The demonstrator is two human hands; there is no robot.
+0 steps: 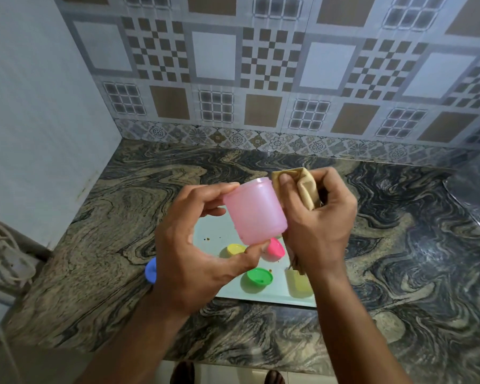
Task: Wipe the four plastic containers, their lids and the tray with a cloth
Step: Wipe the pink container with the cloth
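Marbled countertop is carrying one pale tray at frame centre, with three lids on it: yellow lid, pink lid, green lid. One blue lid is lying left of the tray. Left hand is gripping one pink container, tilted above the tray; right hand is pinching one tan cloth against its side.

You face a swirled stone counter under a patterned tiled wall; a plain wall stands left.
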